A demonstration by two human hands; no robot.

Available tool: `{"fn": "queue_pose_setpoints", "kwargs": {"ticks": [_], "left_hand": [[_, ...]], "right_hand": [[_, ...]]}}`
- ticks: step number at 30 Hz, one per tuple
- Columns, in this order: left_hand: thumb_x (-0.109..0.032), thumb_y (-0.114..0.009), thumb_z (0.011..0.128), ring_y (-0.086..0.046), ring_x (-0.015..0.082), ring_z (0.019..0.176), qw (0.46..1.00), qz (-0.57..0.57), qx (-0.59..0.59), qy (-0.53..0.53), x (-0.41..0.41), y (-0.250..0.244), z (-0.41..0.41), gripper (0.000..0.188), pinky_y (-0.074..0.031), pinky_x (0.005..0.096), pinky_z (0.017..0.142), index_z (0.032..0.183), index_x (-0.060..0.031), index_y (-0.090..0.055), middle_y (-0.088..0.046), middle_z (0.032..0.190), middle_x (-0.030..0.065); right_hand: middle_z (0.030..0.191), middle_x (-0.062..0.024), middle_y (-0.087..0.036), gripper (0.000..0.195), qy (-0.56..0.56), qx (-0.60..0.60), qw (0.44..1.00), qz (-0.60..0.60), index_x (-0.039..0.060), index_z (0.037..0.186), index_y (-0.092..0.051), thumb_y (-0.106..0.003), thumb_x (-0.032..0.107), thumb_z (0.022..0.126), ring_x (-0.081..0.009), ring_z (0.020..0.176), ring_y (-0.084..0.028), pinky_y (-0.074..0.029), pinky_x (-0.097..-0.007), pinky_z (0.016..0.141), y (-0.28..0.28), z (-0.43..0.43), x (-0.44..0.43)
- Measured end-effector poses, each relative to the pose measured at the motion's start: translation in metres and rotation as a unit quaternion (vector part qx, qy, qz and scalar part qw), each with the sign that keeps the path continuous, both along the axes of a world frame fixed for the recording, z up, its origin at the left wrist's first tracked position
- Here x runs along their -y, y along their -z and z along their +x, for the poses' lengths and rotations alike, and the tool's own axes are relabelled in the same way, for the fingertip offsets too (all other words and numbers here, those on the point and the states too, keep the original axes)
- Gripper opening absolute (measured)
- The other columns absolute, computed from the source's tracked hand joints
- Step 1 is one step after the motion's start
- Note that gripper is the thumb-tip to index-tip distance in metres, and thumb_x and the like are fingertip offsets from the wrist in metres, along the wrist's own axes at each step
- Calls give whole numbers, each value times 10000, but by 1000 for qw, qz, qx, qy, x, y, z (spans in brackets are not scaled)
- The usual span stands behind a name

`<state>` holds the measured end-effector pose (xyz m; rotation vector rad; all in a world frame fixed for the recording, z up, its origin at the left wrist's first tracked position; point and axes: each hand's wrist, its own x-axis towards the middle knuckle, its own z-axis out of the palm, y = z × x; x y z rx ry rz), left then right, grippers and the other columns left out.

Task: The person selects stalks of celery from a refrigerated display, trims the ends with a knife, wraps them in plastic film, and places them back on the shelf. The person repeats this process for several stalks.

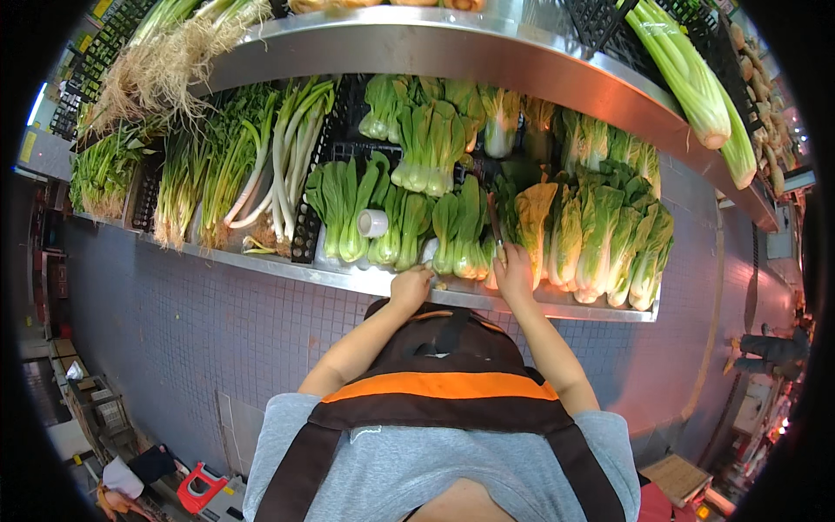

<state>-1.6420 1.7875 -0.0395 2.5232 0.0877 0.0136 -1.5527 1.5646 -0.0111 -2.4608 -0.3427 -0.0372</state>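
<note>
My right hand [515,274] is closed around the handle of a slim knife [494,218], its blade pointing away from me among the greens. My left hand [411,288] rests at the metal front edge of the shelf [355,279], fingers curled; whether it pinches something is hidden. Just beyond its fingers lies a small white piece [429,250], too unclear to name. Between my hands stand heads of bok choy [468,228]. A white roll of tape [372,223] sits on more bok choy [336,212] to the left. By my right hand is a yellowed leaf [536,212] on leafy cabbages [597,241].
Spring onions [181,196], leeks [282,163] and a black plastic crate [305,231] fill the shelf's left. An upper metal ledge [417,49] overhangs the back, with celery [691,85] drooping at right. Behind me at left is a red-handled item [201,486]. A person [773,349] stands far right.
</note>
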Motion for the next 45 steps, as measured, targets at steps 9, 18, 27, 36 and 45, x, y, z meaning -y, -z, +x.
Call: {"fn": "queue_pose_setpoints", "kwargs": {"ticks": [9,18,27,36,45], "left_hand": [[-283,-601,776,-611,322,592,1000,19,-7,-21,-11,-9,-1,185,-475,435,536,865,-134,-664,-617,638,138],[-261,-634,800,-627,300,658,971,-131,177,-94,-43,-137,42,194,-487,374,566,828,-72,-670,-648,756,128],[-85,-652,778,-622,248,690,878,-83,467,65,-87,-325,89,86,-490,308,604,829,-23,-621,-631,782,103],[-218,-687,738,-555,354,984,892,100,440,11,-77,-399,199,544,-453,407,835,1184,1,-467,-542,1125,197],[-288,-757,628,-561,348,987,965,118,235,-7,-62,-414,223,795,-457,399,832,1263,20,-392,-576,1080,214]], "right_hand": [[1029,-140,-584,280,-162,152,955,198,13,1036,-590,-633,20,759,-266,857,-585,-474,-295,734,-208,28,-57],[1188,-209,-459,503,-153,408,896,87,23,1190,-465,-662,175,754,-357,1077,-487,-401,-382,916,-361,143,-141],[1254,-227,-490,847,-220,48,968,109,12,1364,-330,-781,164,664,-234,1037,-553,-409,-301,905,-384,194,-149],[1159,-175,-499,716,-80,-165,819,544,4,1380,-212,-605,76,786,-237,944,-581,-532,-358,715,-377,207,-137],[1209,-185,-469,617,-95,-56,778,618,-47,1356,-221,-556,60,850,-234,985,-565,-538,-364,755,-379,173,-118]]}}
